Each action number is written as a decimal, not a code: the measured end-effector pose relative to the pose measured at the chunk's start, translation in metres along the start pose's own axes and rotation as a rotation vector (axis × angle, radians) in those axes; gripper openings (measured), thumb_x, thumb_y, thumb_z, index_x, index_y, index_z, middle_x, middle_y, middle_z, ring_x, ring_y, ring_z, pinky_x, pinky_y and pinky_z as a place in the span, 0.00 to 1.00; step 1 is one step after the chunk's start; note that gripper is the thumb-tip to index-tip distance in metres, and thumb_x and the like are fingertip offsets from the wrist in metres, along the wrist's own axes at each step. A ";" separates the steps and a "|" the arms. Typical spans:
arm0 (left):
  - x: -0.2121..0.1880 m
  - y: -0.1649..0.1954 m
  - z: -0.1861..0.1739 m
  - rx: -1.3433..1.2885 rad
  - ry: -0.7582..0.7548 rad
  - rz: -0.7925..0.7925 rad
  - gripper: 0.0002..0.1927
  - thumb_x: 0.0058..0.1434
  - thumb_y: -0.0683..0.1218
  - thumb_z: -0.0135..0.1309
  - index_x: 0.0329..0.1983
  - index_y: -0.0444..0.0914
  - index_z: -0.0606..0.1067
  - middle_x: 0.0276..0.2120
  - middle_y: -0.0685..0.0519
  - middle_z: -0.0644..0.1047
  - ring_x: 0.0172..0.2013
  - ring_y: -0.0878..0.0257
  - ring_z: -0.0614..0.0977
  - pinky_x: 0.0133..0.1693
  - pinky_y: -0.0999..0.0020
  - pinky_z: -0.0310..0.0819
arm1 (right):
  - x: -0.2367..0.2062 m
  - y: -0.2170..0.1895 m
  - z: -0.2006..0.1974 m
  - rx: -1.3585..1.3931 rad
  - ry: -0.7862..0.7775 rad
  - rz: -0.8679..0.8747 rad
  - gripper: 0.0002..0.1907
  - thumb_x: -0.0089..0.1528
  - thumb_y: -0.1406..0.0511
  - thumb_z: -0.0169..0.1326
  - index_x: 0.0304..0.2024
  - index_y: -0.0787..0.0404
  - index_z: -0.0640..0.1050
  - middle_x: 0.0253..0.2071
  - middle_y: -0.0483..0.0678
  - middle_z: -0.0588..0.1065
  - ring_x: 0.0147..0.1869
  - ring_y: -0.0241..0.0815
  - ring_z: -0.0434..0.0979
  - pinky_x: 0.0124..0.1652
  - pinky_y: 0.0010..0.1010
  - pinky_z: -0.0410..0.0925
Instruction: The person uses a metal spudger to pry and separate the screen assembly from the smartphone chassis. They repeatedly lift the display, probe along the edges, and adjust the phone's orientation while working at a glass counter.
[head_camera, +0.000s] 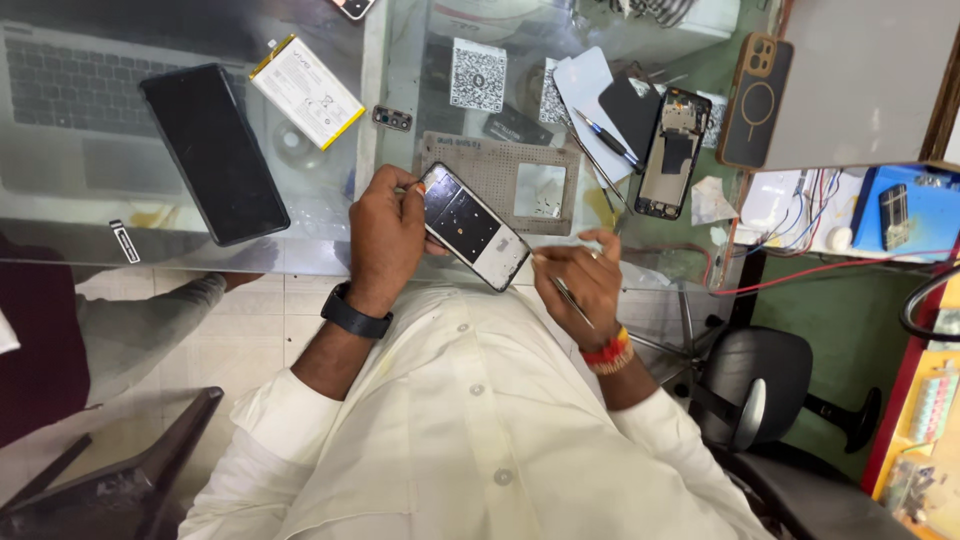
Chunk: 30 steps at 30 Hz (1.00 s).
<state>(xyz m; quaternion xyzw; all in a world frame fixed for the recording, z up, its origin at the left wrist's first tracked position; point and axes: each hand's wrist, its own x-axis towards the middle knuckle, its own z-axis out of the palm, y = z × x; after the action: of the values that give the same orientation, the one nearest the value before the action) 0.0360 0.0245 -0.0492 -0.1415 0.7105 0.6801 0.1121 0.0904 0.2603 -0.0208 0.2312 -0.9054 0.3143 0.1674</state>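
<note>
Surface: you sit at a glass counter (330, 215); a laptop (90, 100) shows beneath the glass on your left.
Room: pale tiled floor below, a black office chair (770, 385) to your right.
On the counter: a dark phone (213, 152), a white battery (306, 91), a grey perforated mat (480, 165), a second opened phone (674, 152).
Left hand (385, 235): you grip the upper end of the opened phone frame (473, 226), fingers curled around it, over the counter's near edge.
Right hand (578, 283): you pinch thin metal tweezers (565, 290), tip at the frame's lower corner.
</note>
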 end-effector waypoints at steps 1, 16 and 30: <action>0.000 0.000 0.000 0.020 0.006 0.017 0.05 0.70 0.39 0.47 0.42 0.30 0.70 0.25 0.46 0.81 0.21 0.61 0.86 0.17 0.72 0.78 | -0.002 -0.002 -0.003 0.002 0.005 0.008 0.07 0.59 0.74 0.65 0.29 0.61 0.79 0.35 0.47 0.82 0.37 0.36 0.80 0.57 0.43 0.63; -0.002 0.000 0.000 0.057 0.024 0.021 0.05 0.69 0.39 0.48 0.42 0.31 0.71 0.25 0.45 0.81 0.20 0.60 0.85 0.16 0.69 0.77 | 0.008 -0.001 0.008 0.005 -0.024 0.025 0.05 0.59 0.72 0.66 0.34 0.59 0.81 0.37 0.45 0.82 0.41 0.36 0.81 0.58 0.43 0.63; -0.002 0.003 -0.001 0.076 0.034 0.002 0.06 0.68 0.40 0.48 0.42 0.30 0.71 0.26 0.44 0.81 0.20 0.57 0.86 0.16 0.67 0.77 | 0.042 -0.002 0.035 0.060 -0.034 -0.020 0.06 0.59 0.72 0.64 0.38 0.61 0.81 0.38 0.47 0.81 0.41 0.40 0.80 0.57 0.43 0.63</action>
<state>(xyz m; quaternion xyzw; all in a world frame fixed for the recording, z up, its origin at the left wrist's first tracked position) 0.0366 0.0236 -0.0453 -0.1477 0.7379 0.6502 0.1045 0.0506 0.2231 -0.0274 0.2504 -0.8960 0.3356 0.1479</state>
